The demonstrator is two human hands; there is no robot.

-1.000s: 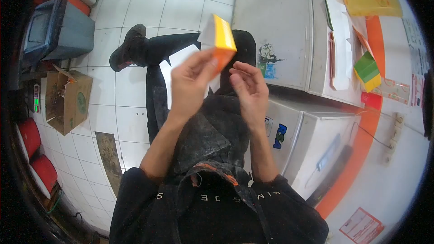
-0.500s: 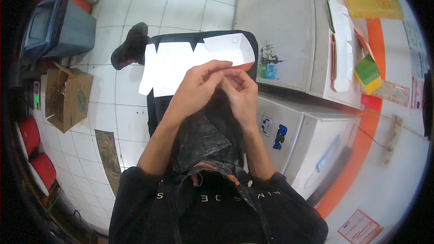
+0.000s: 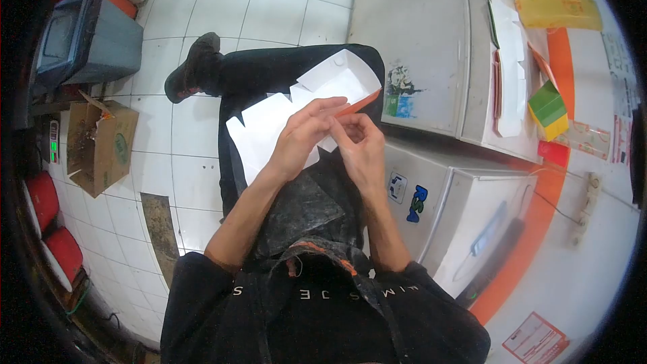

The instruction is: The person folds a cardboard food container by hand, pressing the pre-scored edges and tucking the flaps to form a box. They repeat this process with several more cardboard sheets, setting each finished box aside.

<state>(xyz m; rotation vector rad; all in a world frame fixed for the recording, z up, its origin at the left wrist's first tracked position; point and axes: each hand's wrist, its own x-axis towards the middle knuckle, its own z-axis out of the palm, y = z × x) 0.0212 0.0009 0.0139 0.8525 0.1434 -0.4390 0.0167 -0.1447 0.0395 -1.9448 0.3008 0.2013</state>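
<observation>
Both my hands hold a flat cardboard box blank [image 3: 269,131], white on the side facing me and orange along one folded edge. My left hand [image 3: 303,136] pinches it from the left, fingers on the orange fold. Touching it from the right, my right hand [image 3: 357,145] grips the same edge with thumb and fingers. The blank lies tilted over my lap, above black trousers. Its notched flaps stick out to the left.
A white cabinet [image 3: 411,34] stands to my right with stacked flat blanks [image 3: 509,67], a yellow pack [image 3: 558,10] and a green-yellow folded box [image 3: 547,108] on it. On the tiled floor left are an open cardboard box [image 3: 101,145] and a grey bin [image 3: 84,37].
A second ago my left hand held the piece up, orange side showing, right hand open beside it. The blank then unfolded white side up, and both hands now pinch its edge, tilted.
</observation>
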